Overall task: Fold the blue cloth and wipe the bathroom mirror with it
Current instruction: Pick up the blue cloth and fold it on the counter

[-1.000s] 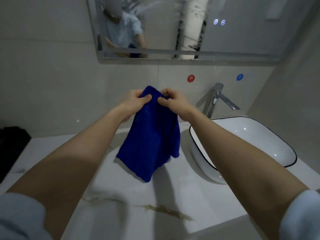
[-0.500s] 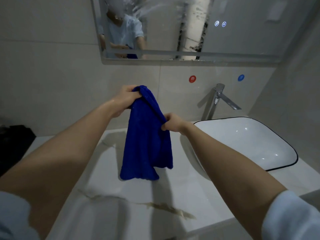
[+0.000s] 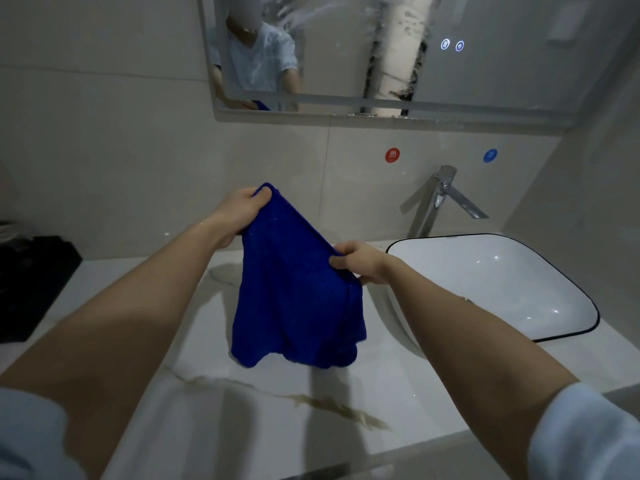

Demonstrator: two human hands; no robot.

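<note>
Blue cloth (image 3: 294,289) hangs doubled over the surface (image 3: 242,393) — our left hand (image 3: 239,213) pinches the top corner, right hand (image 3: 360,261) grips the lower edge. Mid-fold, we judge; next another fold, then up to the mirror (image 3: 485,64). Basin (image 3: 519,289) and tap (image 3: 440,202) sit right — nothing blocking.

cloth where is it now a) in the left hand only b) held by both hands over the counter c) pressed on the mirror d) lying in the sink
b: the left hand and right hand each pinch the top edge of the cloth, which hangs over the counter.
</note>
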